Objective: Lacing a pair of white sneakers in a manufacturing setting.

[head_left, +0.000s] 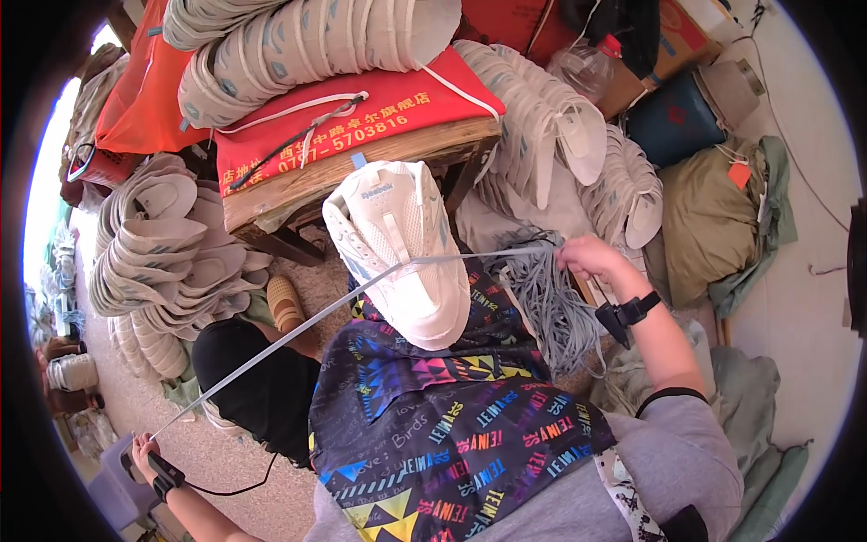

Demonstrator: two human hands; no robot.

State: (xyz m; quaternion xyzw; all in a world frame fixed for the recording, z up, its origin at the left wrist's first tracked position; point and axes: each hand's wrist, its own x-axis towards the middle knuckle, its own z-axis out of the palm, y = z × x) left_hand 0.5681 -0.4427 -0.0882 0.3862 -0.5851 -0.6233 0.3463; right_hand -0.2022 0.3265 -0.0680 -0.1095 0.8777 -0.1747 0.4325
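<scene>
A white shoe upper (424, 303) lies toe toward me on my apron-covered lap, its tongue end near the wooden bench. A grey shoelace (298, 329) runs across its lower eyelet area, stretched straight out to both sides. Far out at the lower left, my left hand (143, 457) is closed on one end of the lace. To the right of the upper, my right hand (585, 256) pinches the other end, fingers curled. Beneath that hand hangs a thick bundle of grey-blue laces (551, 316).
The wooden bench (361, 163) carries a red cloth bag (397, 113), a dark thin tool with a white cord, and a row of nested uppers (298, 54). More stacked uppers (153, 244) stand left, others (542, 117) right. A lilac plastic stool (117, 488) is at lower left.
</scene>
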